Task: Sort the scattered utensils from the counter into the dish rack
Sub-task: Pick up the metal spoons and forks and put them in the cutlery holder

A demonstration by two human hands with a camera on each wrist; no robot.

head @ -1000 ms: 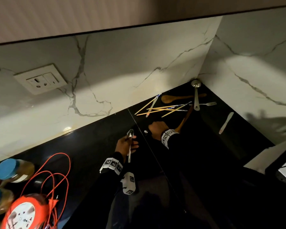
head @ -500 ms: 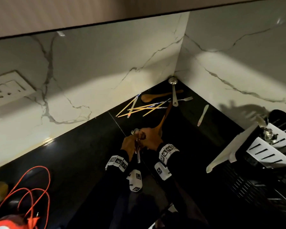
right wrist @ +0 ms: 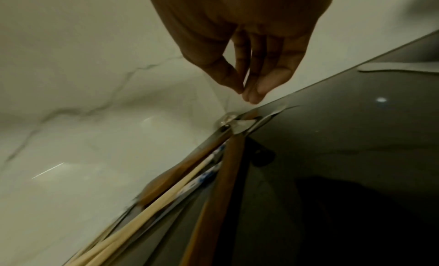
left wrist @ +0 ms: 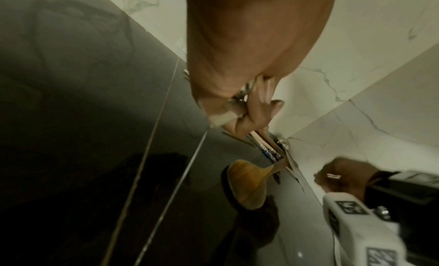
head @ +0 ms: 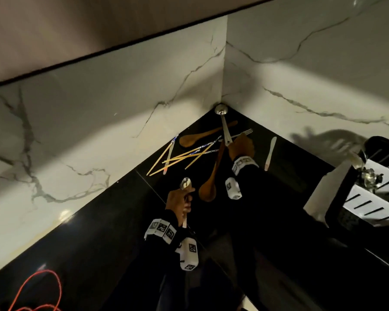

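My left hand grips a metal spoon upright by its handle, bowl up; in the left wrist view its fingers curl round the metal handle. My right hand reaches over the utensil pile in the counter corner, above the steel ladle handle and the fork. In the right wrist view its fingertips are straight, bunched together and hold nothing. Two wooden spoons, several chopsticks and a white knife lie on the black counter.
The dish rack stands at the right, with a holder of metal pieces at its far end. Marble walls meet in the corner behind the pile. An orange cord lies at the bottom left.
My right hand left the left hand's side and moved out to the corner pile. The long wooden spoon now lies free on the counter. The left hand still holds the metal spoon.
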